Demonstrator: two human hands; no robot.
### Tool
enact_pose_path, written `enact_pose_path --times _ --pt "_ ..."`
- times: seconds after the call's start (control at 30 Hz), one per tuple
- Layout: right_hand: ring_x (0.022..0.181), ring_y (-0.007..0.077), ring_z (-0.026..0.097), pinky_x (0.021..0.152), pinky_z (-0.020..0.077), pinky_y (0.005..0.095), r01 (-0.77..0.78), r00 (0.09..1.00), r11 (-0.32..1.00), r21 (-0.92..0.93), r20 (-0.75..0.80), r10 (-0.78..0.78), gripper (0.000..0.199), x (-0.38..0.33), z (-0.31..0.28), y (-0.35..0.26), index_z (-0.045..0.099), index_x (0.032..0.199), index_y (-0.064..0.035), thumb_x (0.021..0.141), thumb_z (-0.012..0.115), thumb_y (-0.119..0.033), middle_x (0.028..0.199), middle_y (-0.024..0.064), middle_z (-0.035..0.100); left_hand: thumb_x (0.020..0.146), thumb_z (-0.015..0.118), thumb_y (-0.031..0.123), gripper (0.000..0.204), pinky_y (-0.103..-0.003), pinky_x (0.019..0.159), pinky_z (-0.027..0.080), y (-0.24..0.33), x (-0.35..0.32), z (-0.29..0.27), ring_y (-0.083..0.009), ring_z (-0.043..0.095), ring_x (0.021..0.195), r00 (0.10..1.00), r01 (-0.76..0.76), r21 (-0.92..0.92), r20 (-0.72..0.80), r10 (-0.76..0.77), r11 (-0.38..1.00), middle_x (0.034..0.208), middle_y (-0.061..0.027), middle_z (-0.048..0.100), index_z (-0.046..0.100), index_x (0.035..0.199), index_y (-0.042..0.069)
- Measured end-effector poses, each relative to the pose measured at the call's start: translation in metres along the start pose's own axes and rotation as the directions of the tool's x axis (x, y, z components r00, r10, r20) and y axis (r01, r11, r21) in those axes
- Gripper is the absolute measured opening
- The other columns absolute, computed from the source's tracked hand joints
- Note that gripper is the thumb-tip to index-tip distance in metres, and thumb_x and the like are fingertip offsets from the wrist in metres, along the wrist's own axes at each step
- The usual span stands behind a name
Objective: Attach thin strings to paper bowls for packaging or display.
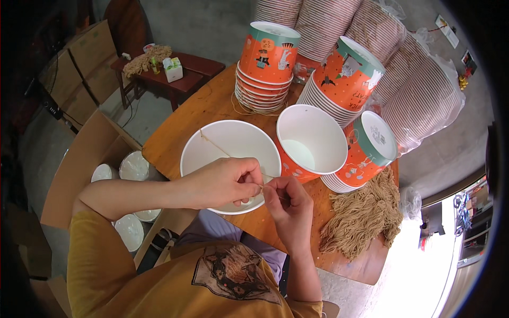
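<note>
Over a wide white-lined paper bucket (pixel 192 153), my two hands meet above its near right side. A thin tan twine (pixel 214 143) runs from the bucket's far left rim across its opening and passes behind my left hand (pixel 225 183). That hand pinches the twine between thumb and fingers. My right hand (pixel 291 206) also has thumb and finger pinched on the twine, with the fingertips almost touching the left ones. Any knot there is too small to make out. Right beside stands a second open bucket (pixel 313 135), orange outside and white inside.
Stacks of upturned orange buckets (pixel 268 61) stand behind, with tall bagged stacks (pixel 419 100) farther back. A bundle of cut twine (pixel 363 214) lies at the wooden table's (pixel 175 140) right. A carton (pixel 79 164) holding several white buckets (pixel 130 231) sits left, below a red bench (pixel 199 69).
</note>
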State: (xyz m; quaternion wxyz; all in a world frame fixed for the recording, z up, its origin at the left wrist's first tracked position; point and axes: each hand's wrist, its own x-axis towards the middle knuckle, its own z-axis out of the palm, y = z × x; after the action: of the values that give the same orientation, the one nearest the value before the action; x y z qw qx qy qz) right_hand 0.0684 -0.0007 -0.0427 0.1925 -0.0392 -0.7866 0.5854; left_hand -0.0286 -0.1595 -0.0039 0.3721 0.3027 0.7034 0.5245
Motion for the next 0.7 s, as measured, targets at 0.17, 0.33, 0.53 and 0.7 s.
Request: enact_pose_path --times 0.17,0.33,0.53,0.7 --pt "0.056 0.0100 0.046 0.052 0.0393 0.0246 0.011 1.000 1.000 -0.014 0.000 -0.011 0.010 0.000 0.000 0.001 0.061 0.085 -0.0019 0.083 0.069 -0.007 0.073 0.0040 0.054 0.091 0.054 0.006 0.006 -0.024 0.058 0.044 -0.004 0.001 0.002 -0.0082 0.053 0.064 0.999 -0.030 -0.075 -0.016 0.029 0.997 0.074 -0.0019 0.055 0.052 0.092 0.001" --pt "0.056 0.0101 0.047 0.052 0.0395 0.0248 0.016 1.000 1.000 -0.016 -0.005 -0.016 0.010 -0.001 0.000 0.000 0.061 0.086 -0.0018 0.083 0.069 -0.007 0.073 0.0040 0.054 0.095 0.052 0.008 0.007 -0.022 0.061 0.044 0.002 0.000 -0.001 -0.0071 0.052 0.068 0.996 0.066 -0.112 0.068 -0.059 0.992 0.080 -0.0027 0.056 0.049 0.098 0.002" --pt "0.056 0.0100 0.047 0.053 0.0400 0.0248 0.023 1.000 0.999 -0.037 -0.003 -0.023 0.010 0.000 0.000 -0.002 0.061 0.086 -0.0015 0.083 0.069 -0.007 0.073 0.0042 0.054 0.095 0.053 0.010 0.009 -0.023 0.063 0.047 -0.001 0.004 -0.004 -0.0092 0.057 0.072 0.989 0.119 -0.167 0.103 -0.103 0.979 0.083 -0.0053 0.061 0.051 0.099 0.002" --pt "0.057 0.0099 0.049 0.053 0.0410 0.0246 0.023 1.000 0.999 -0.025 -0.002 -0.023 0.011 0.000 0.000 -0.003 0.061 0.087 -0.0015 0.083 0.069 -0.006 0.074 0.0046 0.055 0.095 0.056 0.011 0.011 -0.025 0.070 0.050 -0.004 0.004 -0.001 -0.0109 0.060 0.076 0.996 0.080 -0.212 0.059 -0.069 0.974 0.086 -0.0058 0.063 0.053 0.097 0.001"
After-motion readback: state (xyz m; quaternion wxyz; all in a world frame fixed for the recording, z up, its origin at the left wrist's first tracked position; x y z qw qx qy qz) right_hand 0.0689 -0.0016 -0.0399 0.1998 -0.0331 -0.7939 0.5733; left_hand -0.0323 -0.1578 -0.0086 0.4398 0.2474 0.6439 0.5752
